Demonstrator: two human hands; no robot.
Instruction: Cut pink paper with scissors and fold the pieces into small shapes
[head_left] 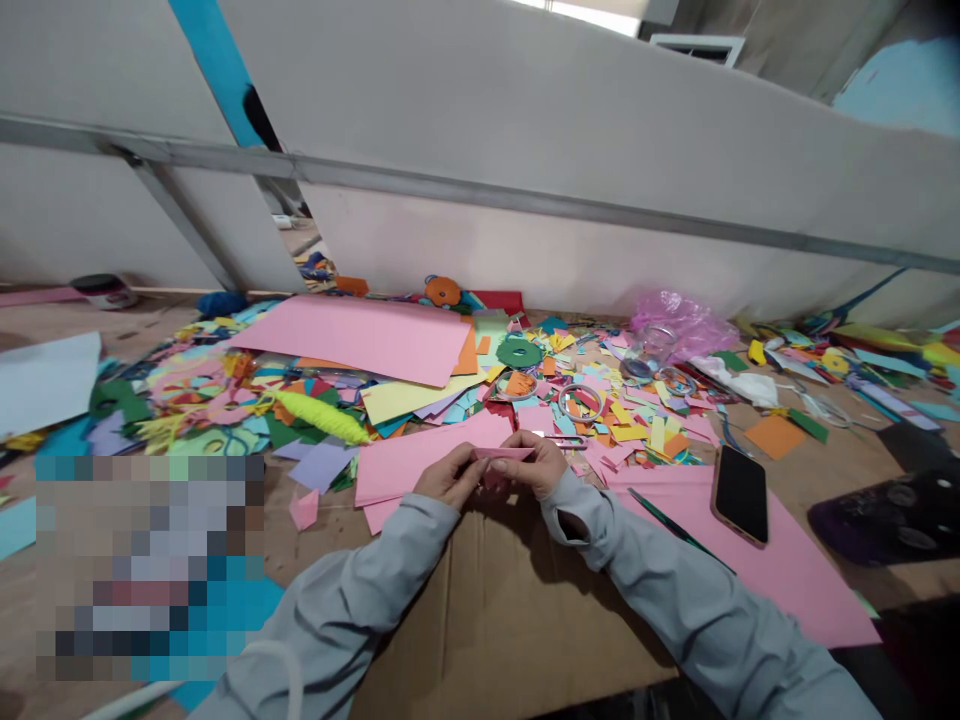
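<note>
Between both hands, in the middle of the view, is a small folded piece of pink paper (504, 454). My left hand (450, 475) pinches its left end, and my right hand (536, 465) grips the right end with fingers and thumb. Below them lies a brown cardboard sheet (480, 610). Just beyond the hands are stacked pink paper sheets (405, 462). A small folded pink paper piece (304, 510) rests to the left. The underside of the held paper is partly hidden by the fingers.
Many coloured paper scraps (622, 420) cover the table's back. To the right are a phone (741, 495) on a large pink sheet (802, 590), a thin dark tool (675, 525) and a dark bottle (885, 515). Tape rolls (581, 402) and yellow yarn (319, 415) lie behind.
</note>
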